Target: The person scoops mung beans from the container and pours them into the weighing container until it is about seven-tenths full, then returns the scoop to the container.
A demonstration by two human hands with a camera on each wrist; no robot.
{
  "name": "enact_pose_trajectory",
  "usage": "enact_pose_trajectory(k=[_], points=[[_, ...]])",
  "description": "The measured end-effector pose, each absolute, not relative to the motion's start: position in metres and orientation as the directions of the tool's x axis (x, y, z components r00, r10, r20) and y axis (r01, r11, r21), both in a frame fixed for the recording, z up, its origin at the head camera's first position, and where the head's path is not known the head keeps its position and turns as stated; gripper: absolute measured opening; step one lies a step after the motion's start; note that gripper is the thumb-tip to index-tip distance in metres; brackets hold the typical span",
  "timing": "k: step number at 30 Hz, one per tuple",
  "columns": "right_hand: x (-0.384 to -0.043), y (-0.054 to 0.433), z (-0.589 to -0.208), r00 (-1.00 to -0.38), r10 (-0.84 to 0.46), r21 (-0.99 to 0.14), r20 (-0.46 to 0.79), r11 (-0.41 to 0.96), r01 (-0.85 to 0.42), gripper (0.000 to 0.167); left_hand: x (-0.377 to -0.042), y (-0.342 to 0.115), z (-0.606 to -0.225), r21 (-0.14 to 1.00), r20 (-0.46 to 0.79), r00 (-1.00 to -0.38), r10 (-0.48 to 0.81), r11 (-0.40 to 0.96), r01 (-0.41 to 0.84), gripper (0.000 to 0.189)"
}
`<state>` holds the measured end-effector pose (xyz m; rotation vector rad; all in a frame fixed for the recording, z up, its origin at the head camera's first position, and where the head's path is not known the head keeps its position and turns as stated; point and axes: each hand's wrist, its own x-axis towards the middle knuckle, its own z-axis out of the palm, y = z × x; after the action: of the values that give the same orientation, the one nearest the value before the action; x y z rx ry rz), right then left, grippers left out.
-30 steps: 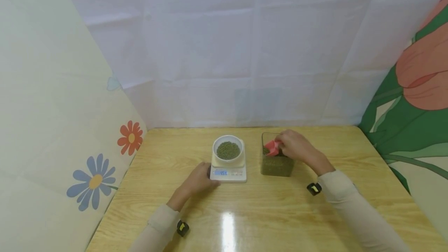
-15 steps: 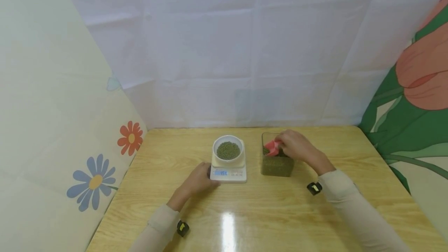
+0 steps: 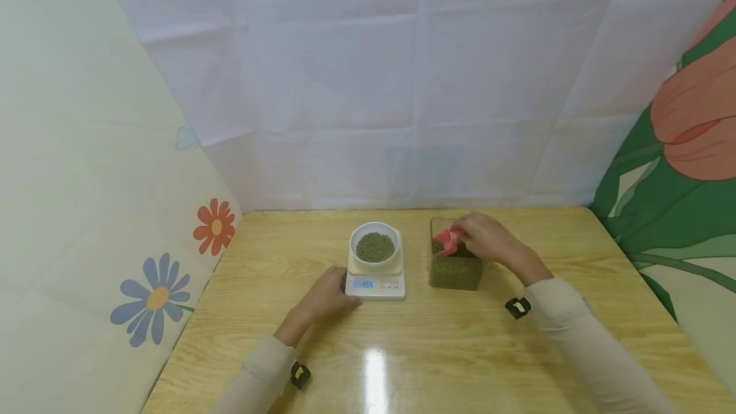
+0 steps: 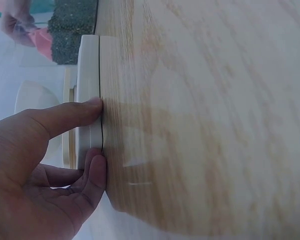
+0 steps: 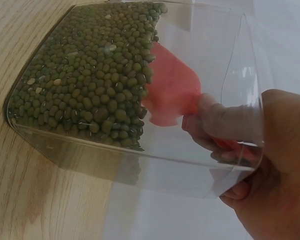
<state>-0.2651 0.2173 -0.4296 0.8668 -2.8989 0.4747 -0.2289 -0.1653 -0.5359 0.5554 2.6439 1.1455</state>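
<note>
A white kitchen scale (image 3: pixel 375 295) with a lit display carries a white bowl (image 3: pixel 375 229) of green mung beans (image 3: pixel 375 248). My left hand (image 3: pixel 324 296) holds the scale's front left corner; in the left wrist view, its thumb (image 4: pixel 75 117) lies along one side and the curled fingers (image 4: pixel 94 175) meet another. To the right stands a clear square container (image 3: pixel 457 281), part-filled with mung beans (image 5: pixel 90 75). My right hand (image 3: pixel 485 238) reaches into it and grips a pink scoop (image 5: pixel 172 87) by the handle. The scoop's front edge sits in the beans.
The wooden table (image 3: pixel 437 350) runs up to a white cloth backdrop (image 3: pixel 345 82). Flower-printed cloths stand at the left (image 3: pixel 86 177) and right (image 3: pixel 684 222). A small black device (image 3: pixel 517 307) sits by the right wrist, another black device (image 3: pixel 299 375) by the left.
The right hand and the pink scoop have shifted very slightly inside the container. The left hand, scale and bowl have not moved.
</note>
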Motion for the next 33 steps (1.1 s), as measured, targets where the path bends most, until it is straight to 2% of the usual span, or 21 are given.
enact_pose_trajectory(k=[14,22,33], points=[[-0.262,0.221,-0.423,-0.849,-0.509,-0.303,0.14,0.795,-0.526,0.019,-0.231,-0.165,-0.537,0.718,-0.022,-0.906,0.423,0.637,0.28,0.041],[-0.258,0.225,-0.421,-0.869,-0.481,-0.365,0.112,0.794,-0.487,0.024,-0.229,-0.166,-0.537,0.705,-0.014,-0.908,0.418,0.649,0.288,0.04],[-0.257,0.233,-0.424,-0.87,-0.463,-0.394,0.167,0.778,-0.49,0.025,-0.228,-0.165,-0.535,0.7,-0.016,-0.907,0.42,0.653,0.29,0.04]])
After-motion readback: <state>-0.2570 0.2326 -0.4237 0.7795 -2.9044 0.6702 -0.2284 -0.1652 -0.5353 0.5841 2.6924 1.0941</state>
